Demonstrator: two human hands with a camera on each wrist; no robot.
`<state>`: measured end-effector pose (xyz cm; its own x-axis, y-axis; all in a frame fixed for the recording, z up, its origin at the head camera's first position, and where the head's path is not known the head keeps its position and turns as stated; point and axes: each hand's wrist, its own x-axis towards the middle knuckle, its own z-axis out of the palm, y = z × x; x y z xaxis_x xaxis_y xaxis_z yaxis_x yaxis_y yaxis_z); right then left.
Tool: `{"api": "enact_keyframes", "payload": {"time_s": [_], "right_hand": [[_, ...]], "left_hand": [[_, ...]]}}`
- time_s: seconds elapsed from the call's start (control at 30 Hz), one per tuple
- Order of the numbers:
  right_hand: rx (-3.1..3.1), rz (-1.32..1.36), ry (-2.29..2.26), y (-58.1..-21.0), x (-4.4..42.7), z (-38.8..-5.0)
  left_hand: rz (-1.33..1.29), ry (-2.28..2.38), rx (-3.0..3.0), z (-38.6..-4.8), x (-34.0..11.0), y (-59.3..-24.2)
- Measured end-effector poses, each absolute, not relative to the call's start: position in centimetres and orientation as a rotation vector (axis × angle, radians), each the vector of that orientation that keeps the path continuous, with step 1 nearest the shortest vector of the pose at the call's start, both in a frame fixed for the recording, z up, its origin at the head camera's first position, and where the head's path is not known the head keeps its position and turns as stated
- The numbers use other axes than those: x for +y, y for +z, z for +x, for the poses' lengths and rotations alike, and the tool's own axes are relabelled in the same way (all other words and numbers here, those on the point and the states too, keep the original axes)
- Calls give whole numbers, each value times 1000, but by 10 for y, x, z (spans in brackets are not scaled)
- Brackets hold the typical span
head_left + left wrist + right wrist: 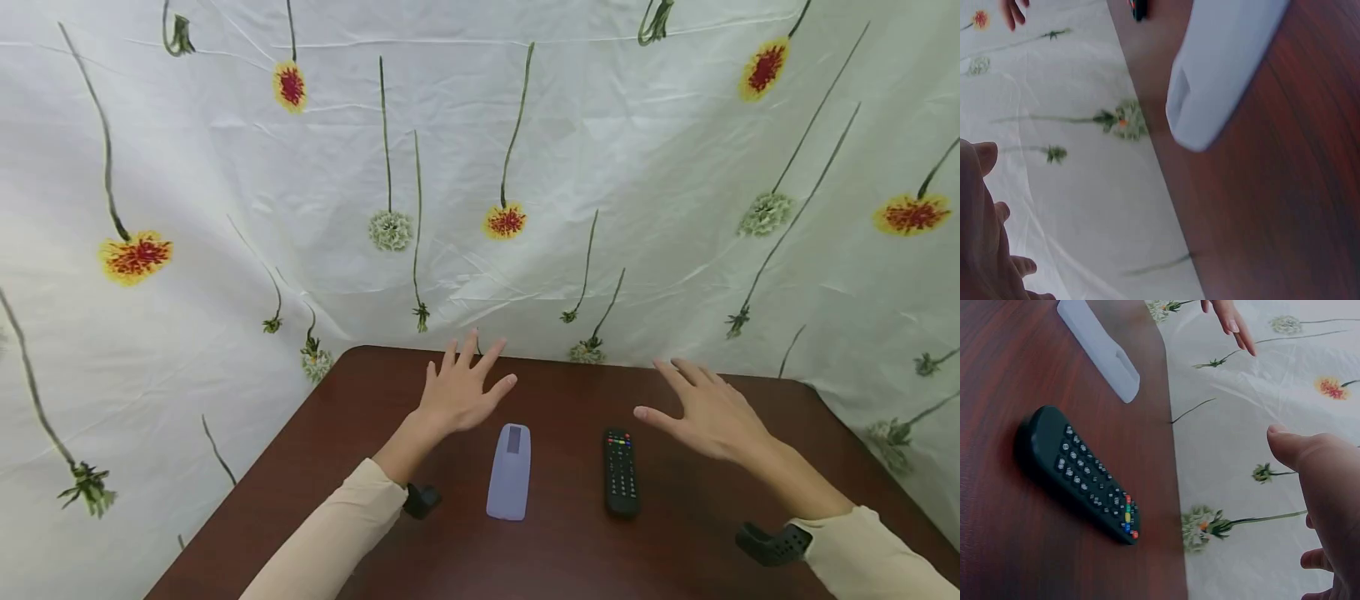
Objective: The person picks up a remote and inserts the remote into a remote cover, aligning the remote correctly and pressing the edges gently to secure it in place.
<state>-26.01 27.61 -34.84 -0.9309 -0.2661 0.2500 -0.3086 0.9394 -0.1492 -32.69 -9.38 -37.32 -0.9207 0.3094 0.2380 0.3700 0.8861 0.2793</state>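
Note:
Side by side on the dark wooden table lie a pale bluish-white sleeve-like cover (pixel 509 479) and a black remote control (pixel 621 475) with coloured buttons at its far end. A rectangular cutout shows near the cover's far end. My left hand (pixel 459 392) hovers up and left of the cover, fingers spread, holding nothing. To the right of the remote, my right hand (pixel 708 417) is raised with its fingers extended and nothing in it. In the right wrist view the remote (pixel 1085 475) and the cover (pixel 1100 350) lie apart from each other.
The reddish-brown table (pixel 570 550) has rounded far corners. Behind it and at both sides hangs a white cloth (pixel 465 167) printed with flowers. Black straps (pixel 774 544) sit around both wrists.

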Motion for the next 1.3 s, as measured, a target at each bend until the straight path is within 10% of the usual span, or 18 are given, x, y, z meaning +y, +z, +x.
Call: {"api": "enact_keyframes", "payload": {"time_s": [1.3], "right_hand": [[-3055,204,1075,-429,260,-260]], "left_hand": [[-680,-1231,-2946,-300,20,-435]]}}
